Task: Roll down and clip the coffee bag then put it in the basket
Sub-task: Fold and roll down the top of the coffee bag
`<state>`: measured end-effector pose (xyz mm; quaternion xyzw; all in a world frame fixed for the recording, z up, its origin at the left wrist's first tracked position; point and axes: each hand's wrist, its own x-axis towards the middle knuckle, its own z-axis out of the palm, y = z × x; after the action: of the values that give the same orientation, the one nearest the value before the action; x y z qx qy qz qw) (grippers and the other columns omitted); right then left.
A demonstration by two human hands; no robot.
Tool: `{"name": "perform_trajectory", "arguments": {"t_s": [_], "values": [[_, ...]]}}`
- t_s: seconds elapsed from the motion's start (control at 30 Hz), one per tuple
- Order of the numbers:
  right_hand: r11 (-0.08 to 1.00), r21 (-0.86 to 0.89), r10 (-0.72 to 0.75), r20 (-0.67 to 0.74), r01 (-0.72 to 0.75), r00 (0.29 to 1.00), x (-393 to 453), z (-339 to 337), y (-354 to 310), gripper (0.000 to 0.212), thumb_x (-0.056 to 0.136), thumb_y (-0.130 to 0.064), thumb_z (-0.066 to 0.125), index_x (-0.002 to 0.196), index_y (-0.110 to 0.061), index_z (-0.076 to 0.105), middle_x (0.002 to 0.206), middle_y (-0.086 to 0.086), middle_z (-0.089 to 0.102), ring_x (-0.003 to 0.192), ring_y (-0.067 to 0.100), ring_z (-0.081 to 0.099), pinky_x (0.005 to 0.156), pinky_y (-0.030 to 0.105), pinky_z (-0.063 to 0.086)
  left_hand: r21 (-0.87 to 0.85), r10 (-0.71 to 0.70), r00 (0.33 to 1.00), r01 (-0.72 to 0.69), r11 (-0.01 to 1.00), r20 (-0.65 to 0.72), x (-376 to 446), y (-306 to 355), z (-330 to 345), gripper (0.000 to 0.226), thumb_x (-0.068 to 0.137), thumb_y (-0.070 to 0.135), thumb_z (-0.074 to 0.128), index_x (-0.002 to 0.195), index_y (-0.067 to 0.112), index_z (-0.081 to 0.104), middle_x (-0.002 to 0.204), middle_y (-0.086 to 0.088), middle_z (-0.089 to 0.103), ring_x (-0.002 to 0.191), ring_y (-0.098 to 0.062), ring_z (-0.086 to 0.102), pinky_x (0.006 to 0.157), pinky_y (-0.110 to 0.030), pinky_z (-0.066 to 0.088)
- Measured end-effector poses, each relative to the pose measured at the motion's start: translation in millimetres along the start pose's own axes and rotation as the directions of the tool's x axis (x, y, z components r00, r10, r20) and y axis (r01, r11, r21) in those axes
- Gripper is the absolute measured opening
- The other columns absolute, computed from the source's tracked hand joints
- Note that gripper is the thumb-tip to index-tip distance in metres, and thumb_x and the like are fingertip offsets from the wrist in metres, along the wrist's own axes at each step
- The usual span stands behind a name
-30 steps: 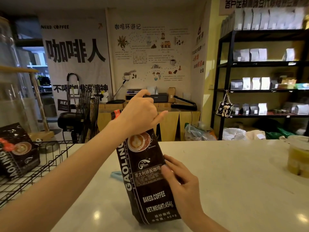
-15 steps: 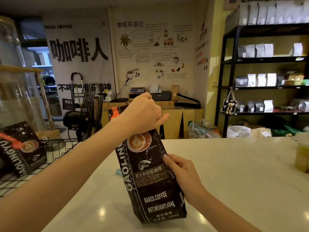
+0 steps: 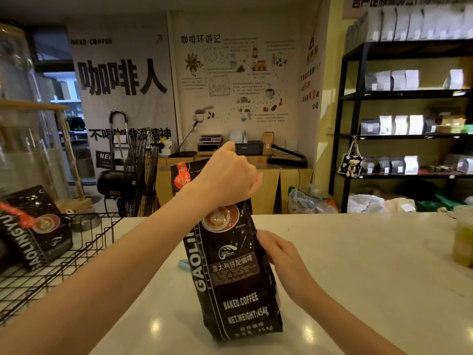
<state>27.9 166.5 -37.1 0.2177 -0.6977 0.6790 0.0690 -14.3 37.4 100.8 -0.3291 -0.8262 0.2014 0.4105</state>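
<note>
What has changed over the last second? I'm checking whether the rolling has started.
The right hand slid from flat on the coffee bag front to gripping its right edge. The left hand stays clenched on the top, not yet visibly rolled. The bag still stands on the counter, outside the basket.

A black coffee bag [image 3: 235, 272] stands upright on the white table [image 3: 358, 272]. The left hand [image 3: 227, 179] grips its top; the right hand [image 3: 279, 254] steadies its side. A light-blue clip [image 3: 183, 265] lies behind it. Left, a wire basket [image 3: 84, 242] holds another coffee bag [image 3: 35, 226].
</note>
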Motion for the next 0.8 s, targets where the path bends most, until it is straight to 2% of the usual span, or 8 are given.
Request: {"name": "perform_trajectory", "arguments": {"t_s": [0.13,0.27,0.33,0.4,0.47,0.53,0.6,0.8], "values": [[1.0,0.003,0.002,0.032,-0.002,1.0,14.0,-0.2,-14.8,0.061,0.063,-0.047,0.077,0.116,-0.023,0.056,0.106,-0.011,0.07,0.095,0.004,0.066,0.07,0.016,0.053,0.026,-0.045,0.998,0.046,0.999,-0.038,4.3,10.4,-2.1,0.046,0.092,0.038,0.03,0.074,0.01,0.062,0.067,-0.006,0.064,0.075,-0.022,0.058,0.101,-0.043,0.027],[0.999,0.033,-0.012,-0.023,0.013,1.0,19.1,-6.3,-14.2,0.053,0.051,-0.042,0.078,0.101,-0.033,0.061,0.091,-0.012,0.075,0.084,0.002,0.069,0.061,0.013,0.052,-0.327,-0.357,0.886,0.257,0.909,-0.297,-16.8,10.8,-3.6,0.051,0.086,0.05,0.034,0.121,0.016,0.047,0.126,-0.008,0.054,0.124,-0.022,0.041,0.109,-0.039,0.013],[0.999,0.051,0.003,0.004,-0.003,1.0,19.8,-12.7,-13.9,0.051,0.054,-0.036,0.082,0.1,-0.038,0.059,0.086,-0.018,0.075,0.082,0.001,0.069,0.058,0.012,0.052,-0.61,-0.614,0.728,0.346,0.713,-0.305,-42.7,10.3,2.8,0.06,0.08,0.053,0.043,0.127,0.015,0.04,0.132,-0.007,0.048,0.125,-0.02,0.038,0.106,-0.036,0.02],[0.998,0.056,0.039,0.04,-0.041,0.998,21.4,-16.7,-17.1,0.045,0.06,-0.036,0.081,0.099,-0.038,0.061,0.088,-0.019,0.074,0.083,0.002,0.069,0.058,0.012,0.052,-0.855,-0.784,0.621,0.412,0.315,0.011,-69.9,14.3,11.4,0.078,0.069,0.059,0.057,0.133,0.021,0.03,0.137,-0.001,0.041,0.125,-0.014,0.036,0.102,-0.032,0.028],[0.997,0.051,0.058,0.039,-0.059,0.998,25.3,-18.4,-19.7,0.043,0.058,-0.041,0.081,0.097,-0.033,0.064,0.091,-0.013,0.075,0.085,0.006,0.07,0.061,0.015,0.053,-0.88,-0.708,0.565,0.441,-0.174,0.423,-88.7,24.9,18.6,0.095,0.057,0.061,0.07,0.134,0.025,0.029,0.139,0.002,0.041,0.123,-0.012,0.041,0.096,-0.028,0.035],[0.997,0.043,0.067,0.015,-0.068,0.998,30.0,-18.6,-21.7,0.048,0.053,-0.044,0.079,0.095,-0.026,0.065,0.092,-0.006,0.076,0.087,0.011,0.07,0.068,0.021,0.054,-0.768,-0.528,0.56,0.424,-0.48,0.639,-97.7,40.7,26.4,0.096,0.046,0.056,0.072,0.129,0.019,0.041,0.128,-0.001,0.056,0.11,-0.018,0.056,0.09,-0.032,0.046],[0.997,0.051,0.06,0.018,-0.06,0.998,33.6,-18.1,-23.0,0.051,0.047,-0.045,0.08,0.092,-0.024,0.067,0.091,-0.004,0.076,0.087,0.014,0.071,0.071,0.025,0.054,-0.714,-0.472,0.558,0.367,-0.597,0.682,-100.6,56.2,34.0,0.085,0.039,0.048,0.075,0.116,0.017,0.054,0.106,-0.005,0.07,0.091,-0.022,0.068,0.08,-0.037,0.053],[0.998,0.067,0.014,0.003,-0.014,1.0,37.4,-22.1,-26.4,0.032,0.046,-0.035,0.082,0.077,-0.029,0.074,0.081,-0.002,0.077,0.078,0.016,0.073,0.059,0.019,0.055,-0.717,-0.519,0.547,0.241,-0.654,0.657,-93.7,64.0,38.3,0.055,0.04,0.034,0.082,0.091,0.021,0.066,0.086,-0.005,0.076,0.079,-0.025,0.072,0.068,-0.038,0.057]]}}
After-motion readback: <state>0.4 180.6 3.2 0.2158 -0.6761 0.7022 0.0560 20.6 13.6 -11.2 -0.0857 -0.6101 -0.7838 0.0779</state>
